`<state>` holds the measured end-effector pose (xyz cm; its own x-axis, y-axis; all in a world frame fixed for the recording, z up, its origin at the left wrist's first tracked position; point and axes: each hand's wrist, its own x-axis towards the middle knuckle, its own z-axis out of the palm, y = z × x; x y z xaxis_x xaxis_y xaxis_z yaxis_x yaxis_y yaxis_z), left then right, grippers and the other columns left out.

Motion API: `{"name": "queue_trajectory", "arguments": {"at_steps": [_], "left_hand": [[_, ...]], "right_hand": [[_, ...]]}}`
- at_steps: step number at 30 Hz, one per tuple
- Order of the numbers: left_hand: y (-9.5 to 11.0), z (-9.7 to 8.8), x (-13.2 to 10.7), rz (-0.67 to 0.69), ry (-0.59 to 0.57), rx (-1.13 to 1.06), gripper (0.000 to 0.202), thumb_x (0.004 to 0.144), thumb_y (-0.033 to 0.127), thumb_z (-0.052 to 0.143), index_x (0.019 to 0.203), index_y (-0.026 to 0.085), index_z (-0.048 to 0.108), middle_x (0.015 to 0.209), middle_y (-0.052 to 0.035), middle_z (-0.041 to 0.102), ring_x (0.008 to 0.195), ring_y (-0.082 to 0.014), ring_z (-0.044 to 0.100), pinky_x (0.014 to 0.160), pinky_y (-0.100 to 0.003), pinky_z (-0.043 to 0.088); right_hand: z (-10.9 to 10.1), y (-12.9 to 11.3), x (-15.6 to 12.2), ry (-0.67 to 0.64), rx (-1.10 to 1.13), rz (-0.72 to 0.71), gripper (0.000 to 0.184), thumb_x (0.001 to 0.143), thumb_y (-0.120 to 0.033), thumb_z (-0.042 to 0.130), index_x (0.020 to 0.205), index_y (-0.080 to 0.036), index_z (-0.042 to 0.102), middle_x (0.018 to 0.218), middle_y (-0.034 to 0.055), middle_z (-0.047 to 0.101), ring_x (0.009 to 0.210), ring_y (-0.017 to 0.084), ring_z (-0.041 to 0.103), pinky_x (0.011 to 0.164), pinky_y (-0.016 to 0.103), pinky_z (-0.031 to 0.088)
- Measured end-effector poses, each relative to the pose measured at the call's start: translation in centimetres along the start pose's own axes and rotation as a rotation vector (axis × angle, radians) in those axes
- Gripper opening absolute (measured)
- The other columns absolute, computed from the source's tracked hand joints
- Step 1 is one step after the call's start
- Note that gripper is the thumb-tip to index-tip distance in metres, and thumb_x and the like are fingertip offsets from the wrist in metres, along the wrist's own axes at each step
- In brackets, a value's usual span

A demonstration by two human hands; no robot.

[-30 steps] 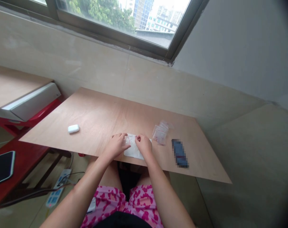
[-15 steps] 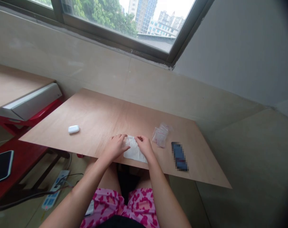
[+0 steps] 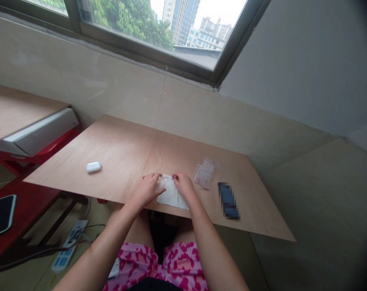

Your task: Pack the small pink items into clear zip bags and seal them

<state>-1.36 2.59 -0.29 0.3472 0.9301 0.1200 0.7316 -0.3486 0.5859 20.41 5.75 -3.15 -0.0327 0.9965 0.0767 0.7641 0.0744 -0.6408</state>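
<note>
A white sheet (image 3: 171, 196), like a tissue or cloth, lies on the wooden table (image 3: 125, 141) under my hands. My left hand (image 3: 147, 188) is curled at the sheet's left side around a small clear plastic bag (image 3: 162, 183) with a red line along its edge. My right hand (image 3: 184, 185) is at the sheet's upper right, with thumb and fingers pinched together. A tiny dark reddish thing shows at those fingertips, too small to name. Right of my right hand lies a pile of clear zip bags (image 3: 205, 173), some with red lines.
A white earbud case (image 3: 93, 167) sits on the table's left part. A blurred dark blue object (image 3: 228, 201) lies near the right front edge. On a red bench at left is a phone (image 3: 1, 216). A power strip (image 3: 68, 246) with cables lies on the floor.
My right fingertips have shifted very slightly over the sheet. My left hand keeps its place with the bag. The whole view has tilted a little.
</note>
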Motion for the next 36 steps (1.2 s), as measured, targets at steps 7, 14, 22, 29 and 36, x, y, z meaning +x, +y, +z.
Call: {"name": "queue_trajectory", "arguments": {"at_steps": [7, 14, 22, 29, 36], "left_hand": [[-0.4, 0.3, 0.1, -0.014, 0.006, -0.013, 0.046, 0.085, 0.038, 0.077, 0.125, 0.018, 0.064, 0.119, -0.0137, 0.072, 0.108, -0.0333, 0.069, 0.094, -0.042, 0.048], [-0.3, 0.3, 0.0, 0.004, 0.012, -0.006, 0.047, 0.087, 0.037, 0.076, 0.129, 0.019, 0.062, 0.125, -0.0139, 0.07, 0.112, -0.0333, 0.068, 0.098, -0.044, 0.048], [-0.2, 0.3, -0.1, 0.007, 0.009, -0.009, 0.046, 0.088, 0.039, 0.075, 0.128, 0.019, 0.061, 0.124, -0.0132, 0.07, 0.11, -0.0322, 0.068, 0.097, -0.042, 0.049], [-0.3, 0.2, 0.2, 0.011, 0.03, -0.021, 0.046, 0.087, 0.038, 0.076, 0.128, 0.019, 0.062, 0.125, -0.0149, 0.069, 0.112, -0.0341, 0.068, 0.1, -0.046, 0.048], [0.1, 0.7, 0.2, 0.074, 0.091, -0.117, 0.046, 0.087, 0.036, 0.075, 0.128, 0.019, 0.061, 0.116, -0.0124, 0.07, 0.106, -0.031, 0.068, 0.094, -0.043, 0.051]], "right_hand": [[-0.7, -0.4, -0.6, 0.065, 0.02, 0.056, 0.014, 0.091, -0.019, 0.062, 0.091, -0.018, 0.076, 0.093, 0.009, 0.077, 0.086, 0.022, 0.069, 0.081, 0.03, 0.05], [-0.4, -2.6, -1.5, -0.108, 0.264, -0.01, 0.024, 0.096, -0.036, 0.063, 0.096, -0.019, 0.08, 0.092, 0.0059, 0.079, 0.081, 0.02, 0.071, 0.075, 0.027, 0.052], [-0.2, -0.7, -1.2, 0.069, 0.022, 0.069, 0.008, 0.085, -0.019, 0.07, 0.089, -0.019, 0.077, 0.095, 0.0096, 0.076, 0.09, 0.023, 0.069, 0.086, 0.031, 0.049], [0.0, -2.3, -2.0, 0.096, 0.164, 0.098, 0.023, 0.096, -0.031, 0.057, 0.094, -0.017, 0.076, 0.093, 0.0087, 0.077, 0.083, 0.021, 0.069, 0.077, 0.029, 0.053], [-1.2, -4.9, -4.5, -0.134, 0.486, -0.014, 0.032, 0.098, -0.045, 0.059, 0.102, -0.02, 0.079, 0.093, 0.004, 0.077, 0.083, 0.019, 0.068, 0.076, 0.028, 0.051]]}}
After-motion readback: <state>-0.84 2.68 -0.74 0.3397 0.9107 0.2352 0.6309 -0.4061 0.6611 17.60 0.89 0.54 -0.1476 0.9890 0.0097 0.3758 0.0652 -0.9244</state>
